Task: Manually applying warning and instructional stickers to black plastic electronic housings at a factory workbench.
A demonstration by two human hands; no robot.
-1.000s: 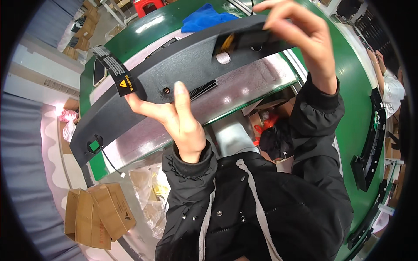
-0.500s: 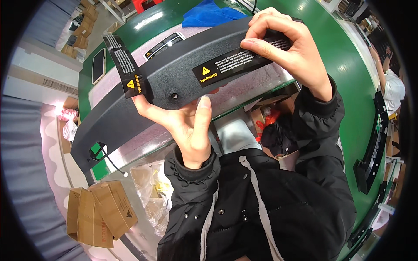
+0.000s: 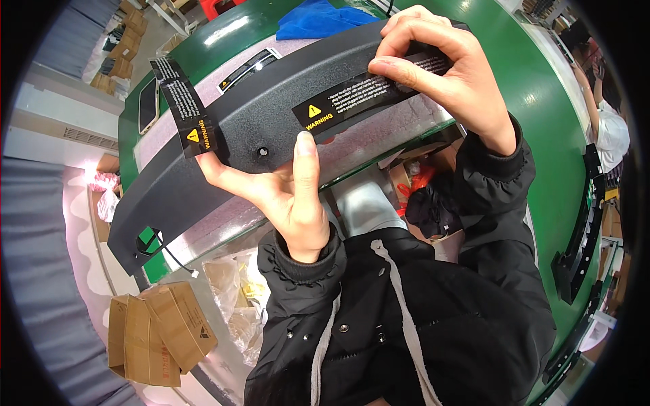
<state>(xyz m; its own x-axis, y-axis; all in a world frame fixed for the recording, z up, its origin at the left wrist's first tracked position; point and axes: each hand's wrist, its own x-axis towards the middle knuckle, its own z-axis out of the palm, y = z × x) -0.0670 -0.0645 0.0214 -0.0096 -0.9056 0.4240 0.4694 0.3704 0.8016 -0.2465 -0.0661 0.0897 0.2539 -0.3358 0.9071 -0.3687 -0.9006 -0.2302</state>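
Long dark plastic panel [image 3: 271,128], frame centre to lower left, over green counter [image 3: 542,88]. Left hand [image 3: 284,189] supports it; a black warning sticker [image 3: 184,108] clings to one fingertip. Right hand [image 3: 447,74], upper right: fingers pinch second warning label [image 3: 359,95] onto the panel.

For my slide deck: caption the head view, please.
Right hand presses a black warning label onto a dark plastic panel steadied by the left hand.

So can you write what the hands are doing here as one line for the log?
left hand: holds panel, spare label on finger | right hand: presses label on panel | under: green table
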